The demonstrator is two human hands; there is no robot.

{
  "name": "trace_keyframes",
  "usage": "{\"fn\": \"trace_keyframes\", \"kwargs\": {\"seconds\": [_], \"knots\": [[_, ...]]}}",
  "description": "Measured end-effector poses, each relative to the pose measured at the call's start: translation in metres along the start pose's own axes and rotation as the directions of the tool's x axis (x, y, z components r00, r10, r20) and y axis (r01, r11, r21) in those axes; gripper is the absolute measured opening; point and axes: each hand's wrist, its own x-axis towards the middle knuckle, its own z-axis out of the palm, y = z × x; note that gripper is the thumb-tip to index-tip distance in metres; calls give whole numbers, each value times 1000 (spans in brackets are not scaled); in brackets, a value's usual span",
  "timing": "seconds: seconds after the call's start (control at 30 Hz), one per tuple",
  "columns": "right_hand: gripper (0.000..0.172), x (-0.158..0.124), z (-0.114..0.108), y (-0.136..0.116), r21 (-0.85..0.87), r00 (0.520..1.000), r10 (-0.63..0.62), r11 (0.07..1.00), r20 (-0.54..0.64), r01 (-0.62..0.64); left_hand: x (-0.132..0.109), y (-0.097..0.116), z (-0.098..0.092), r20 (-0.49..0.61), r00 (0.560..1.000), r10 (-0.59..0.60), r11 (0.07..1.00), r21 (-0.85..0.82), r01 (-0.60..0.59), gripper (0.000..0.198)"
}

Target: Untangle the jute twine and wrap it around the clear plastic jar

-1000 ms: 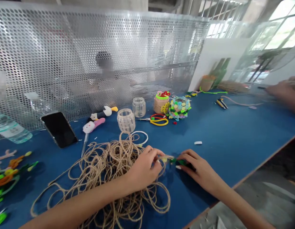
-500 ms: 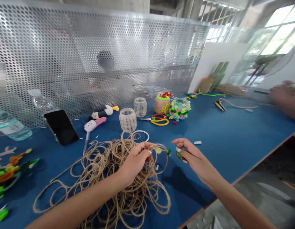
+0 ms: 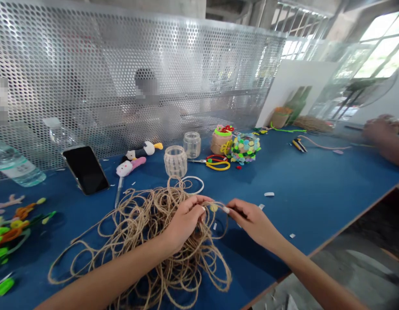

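A loose tangle of jute twine (image 3: pixel 147 232) lies on the blue table (image 3: pixel 302 185) in front of me. My left hand (image 3: pixel 184 221) is curled over its right side, fingers pinched on a strand near a small yellow piece (image 3: pixel 214 208). My right hand (image 3: pixel 249 219) is close beside it, fingertips pinched on the same strand a few centimetres to the right. The two hands almost touch above the twine.
Behind the twine stand two small glass jars (image 3: pixel 175 160), yellow-handled scissors (image 3: pixel 215 163), decorated jars (image 3: pixel 242 147), plush-topped pens (image 3: pixel 131 165), a phone (image 3: pixel 86 169) and a water bottle (image 3: pixel 15 165). Coloured pipe cleaners (image 3: pixel 12 232) lie left. Another person's hands (image 3: pixel 383 131) work at the far right.
My right hand had lifted away from the left holding a green piece, then came back; it now pinches the strand beside my left hand. The green piece is out of sight.
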Motion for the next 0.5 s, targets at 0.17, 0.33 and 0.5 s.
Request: {"fn": "trace_keyframes", "kwargs": {"seconds": [0.17,0.33,0.5], "knots": [[34,-7,-24,19,228,971,187,962,-152,-150,4,-7,-7,-75,996,-47,997,-69,42,28],[27,-15,-36,17,604,960,279,771,-36,-201,8,-13,-9,-76,996,-36,995,-100,28,29],[36,-15,-9,-12,602,945,235,729,225,-325,5,-13,-8,-56,998,-14,990,-138,6,27]]}}
